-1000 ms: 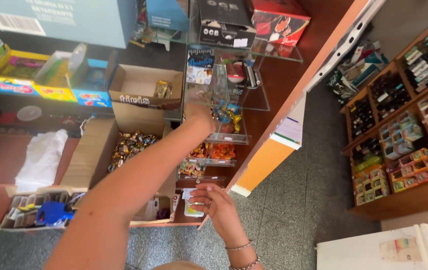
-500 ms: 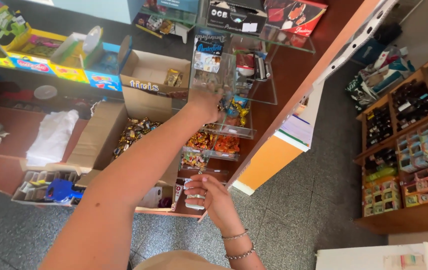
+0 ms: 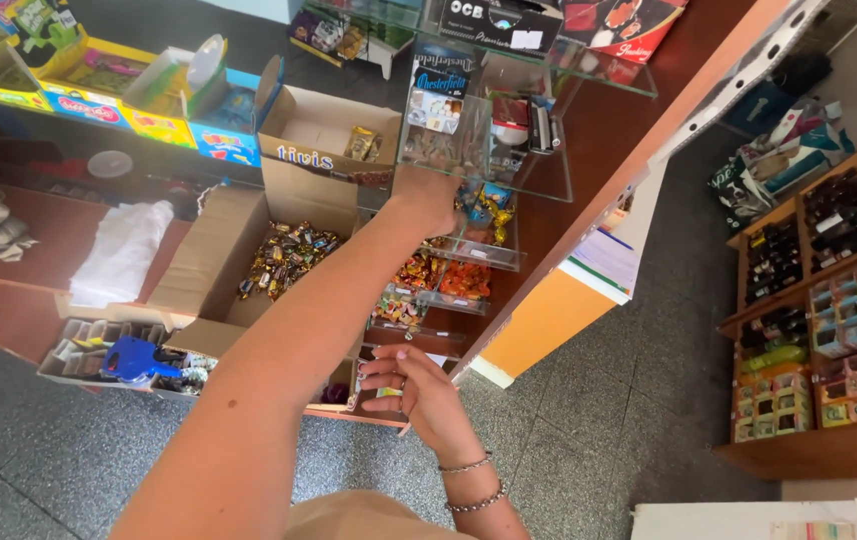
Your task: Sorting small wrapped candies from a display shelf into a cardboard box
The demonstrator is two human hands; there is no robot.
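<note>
Shelving: we stand over a dark red shelf unit with glass tiers stepping down toward us.
Carton: open brown box of wrapped sweets, left of the tiers, well apart from both our hands.
Clear bin: small see-through box on an upper glass tier, holding small packets; its long side runs across our view.
Left hand: arm stretched up and away, grip touching the bin's near lower edge from below; we cannot tell whether the fingers are closed on it.
Right hand: low and near us, fingers curled together around a small pale item we cannot make out.
Relation: bin lies just above the left hand, far from the right.
Label gun: blue, lower left tray.
</note>
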